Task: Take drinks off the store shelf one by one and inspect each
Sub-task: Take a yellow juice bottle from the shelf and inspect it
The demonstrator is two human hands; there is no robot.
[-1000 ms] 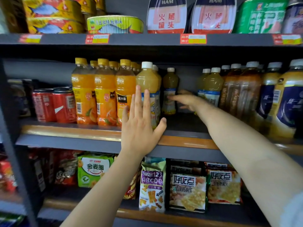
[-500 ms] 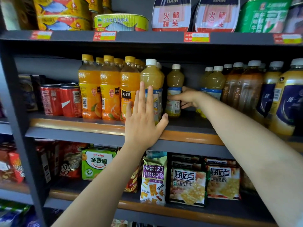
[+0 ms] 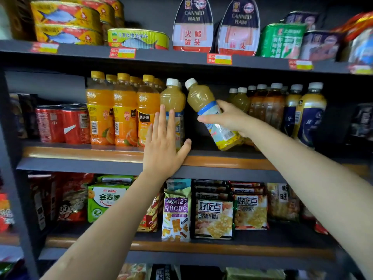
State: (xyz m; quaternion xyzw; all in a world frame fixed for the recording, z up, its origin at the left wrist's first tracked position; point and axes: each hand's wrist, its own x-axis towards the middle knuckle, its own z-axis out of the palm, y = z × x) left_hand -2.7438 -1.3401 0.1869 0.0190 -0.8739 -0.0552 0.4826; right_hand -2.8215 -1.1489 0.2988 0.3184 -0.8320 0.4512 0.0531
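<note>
Right hand (image 3: 228, 118) grips tilted bottle (image 3: 210, 114); left hand (image 3: 163, 154) flat

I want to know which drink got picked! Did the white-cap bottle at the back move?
Yes. The pale yellow bottle stood upright at the back; now the right hand holds it tilted, cap toward the standing bottle, pulled forward toward the shelf's front edge.

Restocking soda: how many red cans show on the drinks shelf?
2 plainly: one red can at the shelf's left end, another beside it. Rims behind hint at more, hidden.
</note>
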